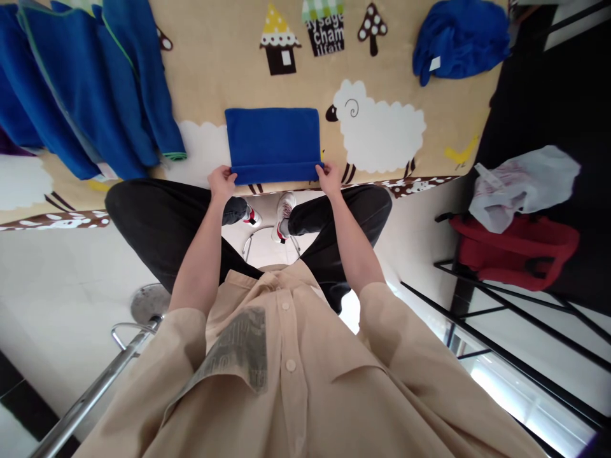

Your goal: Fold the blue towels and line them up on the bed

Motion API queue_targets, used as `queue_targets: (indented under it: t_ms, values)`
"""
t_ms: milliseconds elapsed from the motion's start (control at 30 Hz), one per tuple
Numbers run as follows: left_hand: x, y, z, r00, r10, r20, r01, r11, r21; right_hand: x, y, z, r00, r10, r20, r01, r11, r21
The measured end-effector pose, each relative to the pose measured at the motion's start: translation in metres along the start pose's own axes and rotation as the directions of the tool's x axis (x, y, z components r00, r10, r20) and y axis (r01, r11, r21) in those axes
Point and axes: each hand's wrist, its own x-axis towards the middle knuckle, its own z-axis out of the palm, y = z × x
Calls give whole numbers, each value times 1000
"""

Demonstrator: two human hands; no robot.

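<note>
A blue cloth [274,137] lies flat on the patterned tablecloth [210,63], its near edge turned over into a narrow band. At the band's left end, my left hand [222,182] pinches the cloth between thumb and fingers. My right hand [329,177] pinches the opposite end in the same way. Both hands rest at the table's near edge, with the fold stretched straight between them.
Several blue garments [90,89] are heaped on the table at left. A crumpled blue cloth [461,41] with a white tag sits at the far right. Beyond the table's right side are a red bag [520,251] and a clear plastic bag [529,181].
</note>
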Motion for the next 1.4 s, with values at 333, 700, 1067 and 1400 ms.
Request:
queue_targets:
  t_ms: [333,700,1067,1400]
  values:
    - [-29,29,-18,958,287,-19,-277,939,202,-25,-30,-18,963,-235,-130,198,949,-247]
    - [-81,62,16,747,474,466,-654,647,391,-82,-93,11,764,-466,446,631,683,-367]
    - [-45,44,18,838,363,407,-534,701,473,-53,-71,11,856,-330,398,496,741,-453]
    - [-53,47,2,854,298,427,-509,649,566,-42,-77,-13,908,-226,353,391,763,-515]
